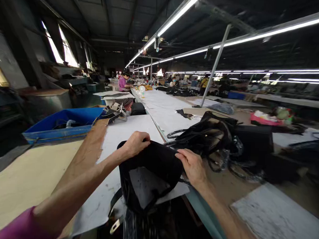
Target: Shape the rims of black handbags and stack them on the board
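Note:
A black fabric bag [158,157] hangs at the near edge of the white-covered table, its opening facing me and a greyish lining showing inside. My left hand [136,143] pinches its upper rim near the middle. At the right end of the same rim, my right hand [191,166] grips the edge between thumb and fingers. A dark strap with a pale metal-looking end piece [115,226] dangles below on the left. The lower part of the bag merges into dark material beneath, so its outline there is hard to make out.
A blue bin [62,125] stands on the left beside a tan board [89,148]. Black bags with clear plastic [208,135] are heaped on the right. A pink tray [266,119] lies farther right. A person in purple [122,82] works at the table's far left side.

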Demonstrator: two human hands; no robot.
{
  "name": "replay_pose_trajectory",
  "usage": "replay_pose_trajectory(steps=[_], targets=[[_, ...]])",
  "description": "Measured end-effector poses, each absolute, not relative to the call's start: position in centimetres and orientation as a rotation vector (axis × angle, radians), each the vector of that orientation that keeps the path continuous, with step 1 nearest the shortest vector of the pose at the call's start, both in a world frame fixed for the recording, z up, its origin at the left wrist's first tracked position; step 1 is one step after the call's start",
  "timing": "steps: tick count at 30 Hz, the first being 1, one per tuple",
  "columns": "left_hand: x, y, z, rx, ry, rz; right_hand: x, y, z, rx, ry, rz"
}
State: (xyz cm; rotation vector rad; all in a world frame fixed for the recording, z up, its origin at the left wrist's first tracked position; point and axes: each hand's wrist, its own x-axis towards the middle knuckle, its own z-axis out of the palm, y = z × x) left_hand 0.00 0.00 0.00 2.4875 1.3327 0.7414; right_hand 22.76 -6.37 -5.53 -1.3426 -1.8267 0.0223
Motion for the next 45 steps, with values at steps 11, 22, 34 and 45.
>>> replay_pose_trajectory(steps=[11, 22, 34, 45], targets=[[0.7, 0.0, 0.2, 2.44, 1.376, 0.755, 22.7, -6.2, -4.9, -1.411, -1.93, -0.207], [1.1, 0.1, 0.0, 2.397, 1.417, 0.784, 18.2, -4.4, -3.0, -1.539, -2.124, -0.509], [-2.5, -1.4, 0.0, 2.545, 1.449, 0.834, 18.1, -2.9, -3.9, -1.369, -2.19, -0.703], [-2.9, -0.5, -0.3, 2.384, 1.291, 0.547, 20.1, -4.1, -4.0, -1.255, -2.218, -0.691]])
